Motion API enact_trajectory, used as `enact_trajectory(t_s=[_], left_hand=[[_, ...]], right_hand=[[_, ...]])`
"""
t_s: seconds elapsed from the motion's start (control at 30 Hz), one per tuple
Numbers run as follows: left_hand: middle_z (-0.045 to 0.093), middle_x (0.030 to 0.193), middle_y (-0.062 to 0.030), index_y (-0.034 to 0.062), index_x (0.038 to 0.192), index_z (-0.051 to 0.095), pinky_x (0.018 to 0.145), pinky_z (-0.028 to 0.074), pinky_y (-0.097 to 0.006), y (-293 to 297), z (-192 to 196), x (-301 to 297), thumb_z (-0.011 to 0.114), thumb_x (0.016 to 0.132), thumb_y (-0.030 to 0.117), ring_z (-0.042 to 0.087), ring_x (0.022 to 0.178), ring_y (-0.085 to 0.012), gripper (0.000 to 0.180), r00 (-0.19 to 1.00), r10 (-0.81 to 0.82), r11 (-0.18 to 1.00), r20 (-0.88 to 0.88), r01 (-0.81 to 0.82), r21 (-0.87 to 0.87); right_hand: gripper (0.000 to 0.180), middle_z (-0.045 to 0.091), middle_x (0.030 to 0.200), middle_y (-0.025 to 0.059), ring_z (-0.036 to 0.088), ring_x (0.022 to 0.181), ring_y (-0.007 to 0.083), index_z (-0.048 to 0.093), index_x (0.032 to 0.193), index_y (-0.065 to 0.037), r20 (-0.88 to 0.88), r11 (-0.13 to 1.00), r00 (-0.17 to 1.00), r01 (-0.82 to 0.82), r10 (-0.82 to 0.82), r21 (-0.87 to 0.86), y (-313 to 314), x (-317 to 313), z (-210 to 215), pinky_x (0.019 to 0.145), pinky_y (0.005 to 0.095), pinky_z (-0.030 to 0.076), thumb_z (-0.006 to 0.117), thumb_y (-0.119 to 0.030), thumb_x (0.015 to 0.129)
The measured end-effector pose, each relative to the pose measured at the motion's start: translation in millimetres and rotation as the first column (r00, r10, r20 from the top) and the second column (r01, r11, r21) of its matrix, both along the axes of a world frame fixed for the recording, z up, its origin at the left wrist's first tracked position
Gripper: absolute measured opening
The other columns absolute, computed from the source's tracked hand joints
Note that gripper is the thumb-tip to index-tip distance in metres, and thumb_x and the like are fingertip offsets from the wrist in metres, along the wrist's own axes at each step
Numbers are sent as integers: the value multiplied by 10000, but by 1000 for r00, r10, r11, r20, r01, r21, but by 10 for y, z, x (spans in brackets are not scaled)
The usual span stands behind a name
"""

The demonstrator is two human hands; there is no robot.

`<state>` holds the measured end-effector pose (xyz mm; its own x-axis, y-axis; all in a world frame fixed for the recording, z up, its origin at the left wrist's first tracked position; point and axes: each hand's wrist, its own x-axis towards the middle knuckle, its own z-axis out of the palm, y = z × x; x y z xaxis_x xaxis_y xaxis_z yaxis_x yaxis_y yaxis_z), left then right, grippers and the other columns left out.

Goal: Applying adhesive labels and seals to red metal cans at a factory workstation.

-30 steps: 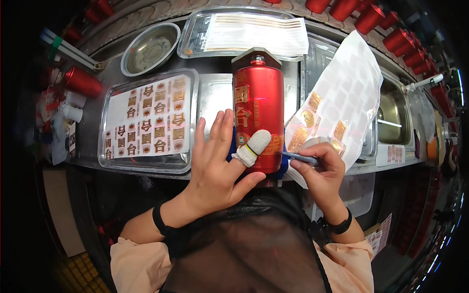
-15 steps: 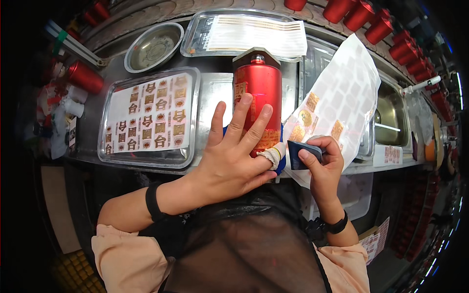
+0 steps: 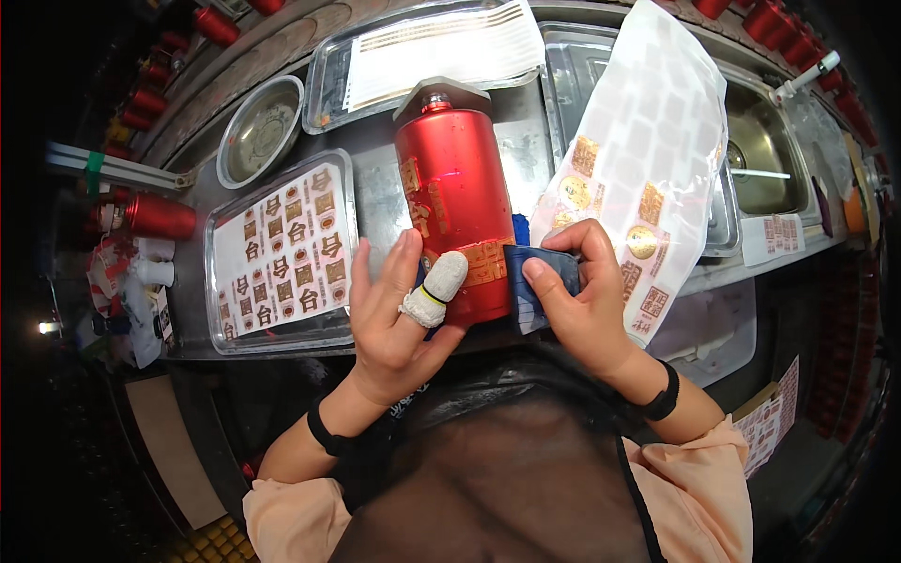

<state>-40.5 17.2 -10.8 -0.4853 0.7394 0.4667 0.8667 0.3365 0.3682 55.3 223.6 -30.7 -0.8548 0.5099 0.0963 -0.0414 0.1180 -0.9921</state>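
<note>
A red metallic bottle [image 3: 455,178] with gold stickers lies with its bare neck pointing away from me. A dark angular block [image 3: 469,98] is behind its neck, and a bit of blue material shows beside its lower part. My left hand [image 3: 389,314] holds the bottle's lower left: a finger in a white cloth cover [image 3: 443,283] rests on it, the thumb is at the base, and the other fingers stretch along its side. My right hand [image 3: 587,305] pinches a flat dark-blue scraper [image 3: 532,280], its edge at the right end of the lower gold sticker [image 3: 481,265].
A clear tray with a sticker sheet [image 3: 282,249] stands left, a metal bowl [image 3: 261,131] behind it. Striped sheets [image 3: 446,47] lie in a back tray. On the right are a large translucent sticker sheet [image 3: 648,141] and a sink [image 3: 762,150]. Red bottles [image 3: 161,216] stand around the edges.
My left hand has drawn back from across the bottle to its lower left side. The scraper has come up against the bottle's lower right side. The whole view has shifted and tilted.
</note>
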Motion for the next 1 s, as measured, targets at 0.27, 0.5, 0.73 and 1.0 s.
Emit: enact_trajectory(t_s=[0.27, 0.5, 0.73, 1.0], left_hand=[[483, 1453, -341, 9, 1384, 586, 1119, 296, -667, -54, -164, -13, 804, 709, 130, 545, 1302, -451, 720, 997, -17, 997, 72, 12, 70], [469, 1470, -337, -36, 1431, 500, 1162, 223, -657, -64, -313, 7, 761, 794, 148, 464, 1388, -457, 713, 981, -46, 989, 186, 19, 145], [537, 1427, -288, -18, 1415, 521, 1169, 251, -623, -81, -281, 104, 795, 752, 88, 512, 1354, -425, 725, 974, 72, 976, 216, -113, 188], [562, 1418, -254, -34, 1377, 557, 1167, 293, -582, -31, -41, 127, 815, 743, 143, 565, 1307, -394, 707, 990, 46, 984, 130, -67, 162]], right_hand=[[219, 636, 870, 84, 596, 803, 140, 561, 1006, -6, 136, 985, 991, 30, -7, -168, 121, 36, 15, 723, 307, 492, 717, -118, 901], [208, 629, 887, 49, 576, 829, 99, 576, 1015, -4, 54, 979, 995, -66, 78, -191, 158, -78, -85, 745, 263, 481, 719, -115, 912], [206, 615, 906, 40, 552, 827, 58, 564, 1034, 1, 4, 960, 992, -124, 129, -251, 96, -70, 325, 732, 219, 465, 714, -85, 922], [206, 611, 918, 25, 551, 848, 64, 572, 1047, -10, 75, 995, 997, 11, -3, -101, 235, -73, 126, 732, 225, 467, 718, -73, 916]])
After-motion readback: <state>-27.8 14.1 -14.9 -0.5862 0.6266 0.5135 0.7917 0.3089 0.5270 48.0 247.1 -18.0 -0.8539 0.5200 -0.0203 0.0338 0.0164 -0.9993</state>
